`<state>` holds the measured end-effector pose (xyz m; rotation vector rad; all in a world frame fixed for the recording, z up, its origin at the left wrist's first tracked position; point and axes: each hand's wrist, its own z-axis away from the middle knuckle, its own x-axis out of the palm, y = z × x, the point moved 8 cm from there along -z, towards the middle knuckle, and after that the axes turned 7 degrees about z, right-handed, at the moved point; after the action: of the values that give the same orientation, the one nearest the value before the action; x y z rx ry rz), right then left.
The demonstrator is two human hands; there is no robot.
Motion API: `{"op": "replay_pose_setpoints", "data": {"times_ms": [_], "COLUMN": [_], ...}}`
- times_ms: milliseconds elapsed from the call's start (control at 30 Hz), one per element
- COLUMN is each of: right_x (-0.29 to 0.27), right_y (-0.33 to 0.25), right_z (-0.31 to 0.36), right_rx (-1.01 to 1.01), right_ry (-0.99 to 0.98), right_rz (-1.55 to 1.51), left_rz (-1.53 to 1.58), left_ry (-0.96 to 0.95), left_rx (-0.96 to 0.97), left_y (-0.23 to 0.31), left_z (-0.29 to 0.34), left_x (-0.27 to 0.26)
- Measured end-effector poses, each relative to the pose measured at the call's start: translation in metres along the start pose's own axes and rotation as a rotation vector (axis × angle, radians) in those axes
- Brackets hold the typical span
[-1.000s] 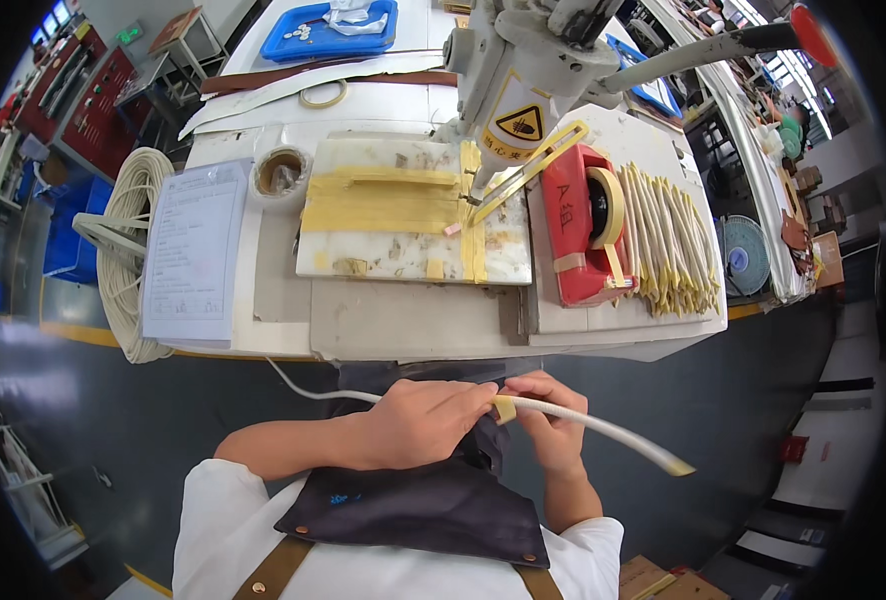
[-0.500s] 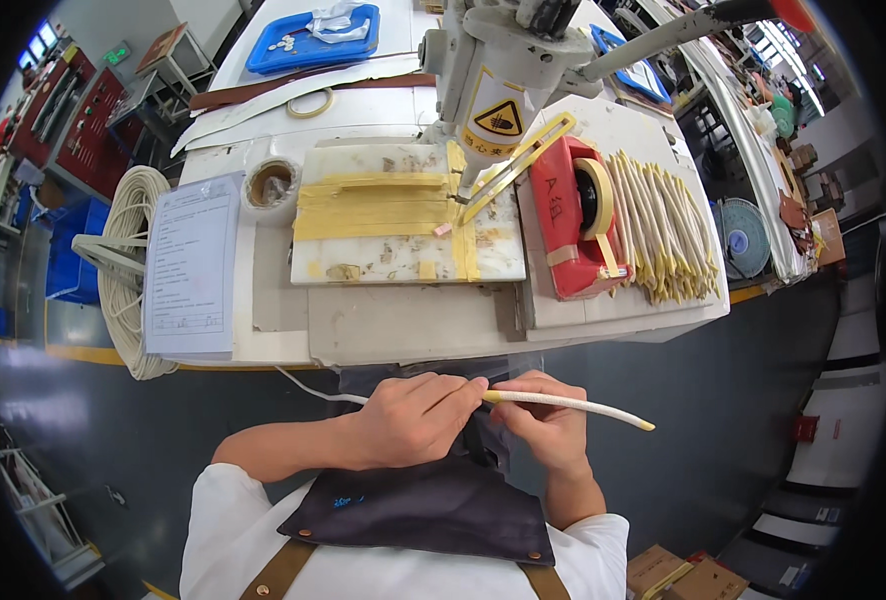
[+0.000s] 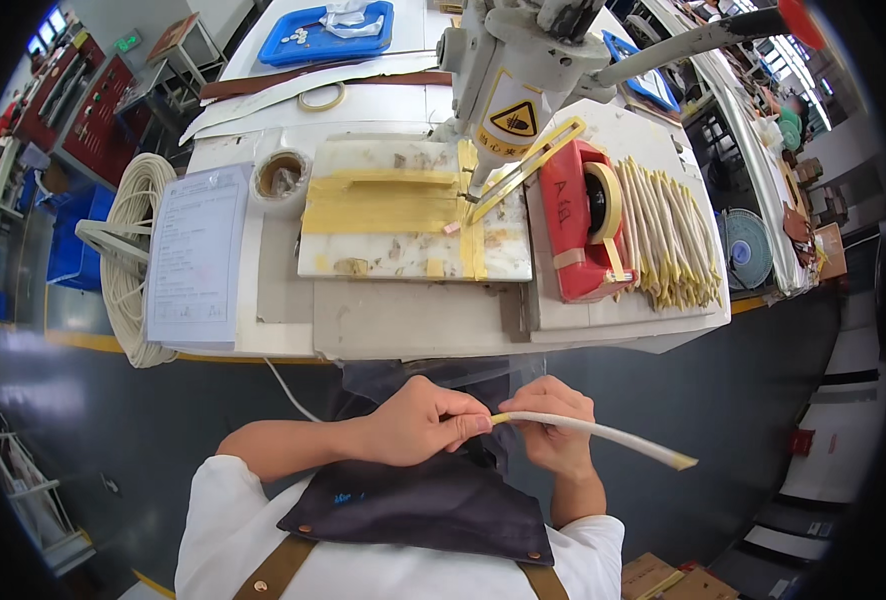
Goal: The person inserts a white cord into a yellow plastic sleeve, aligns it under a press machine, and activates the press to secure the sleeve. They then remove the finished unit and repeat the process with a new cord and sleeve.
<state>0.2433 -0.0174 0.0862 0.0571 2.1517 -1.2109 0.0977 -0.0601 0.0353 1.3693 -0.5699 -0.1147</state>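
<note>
Yellow tape [image 3: 501, 418], hanging loose a second ago, now seems wound round the white cord [image 3: 618, 438], gripped by fingers of left hand [image 3: 418, 425] and right hand [image 3: 561, 450].

white short sleeves [image 3: 218, 512], dark apron [image 3: 418, 512], riveted brown straps [image 3: 285, 564]

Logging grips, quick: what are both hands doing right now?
Left hand: closed, pinching the white cord by its yellow tape.
Right hand: closed, holding the same cord beyond the tape.

Yellow tape [image 3: 500, 418], flap loose earlier, now lies round cord [image 3: 603, 428]; left hand [image 3: 418, 424] curled from flat into pinch.
</note>
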Motion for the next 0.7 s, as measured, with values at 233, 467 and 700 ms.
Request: {"op": "replay_pose_setpoints", "data": {"times_ms": [233, 467, 700], "right_x": [0.009, 0.026, 0.049], "right_y": [0.021, 0.066, 0.056], "right_z": [0.003, 0.027, 0.038], "right_rx": [-0.02, 0.356, 0.38], "right_ry": [-0.088, 0.187, 0.154], "right_rz": [-0.249, -0.673, -1.073], "left_rz": [0.909, -0.295, -1.111], "left_ry": [-0.229, 0.236, 0.392], "left_rx": [-0.528, 0.257, 0.726], "left_y": [-0.041, 0.03, 0.046], "left_z": [0.007, 0.009, 0.026], "left_x": [0.02, 0.0, 0.02]}}
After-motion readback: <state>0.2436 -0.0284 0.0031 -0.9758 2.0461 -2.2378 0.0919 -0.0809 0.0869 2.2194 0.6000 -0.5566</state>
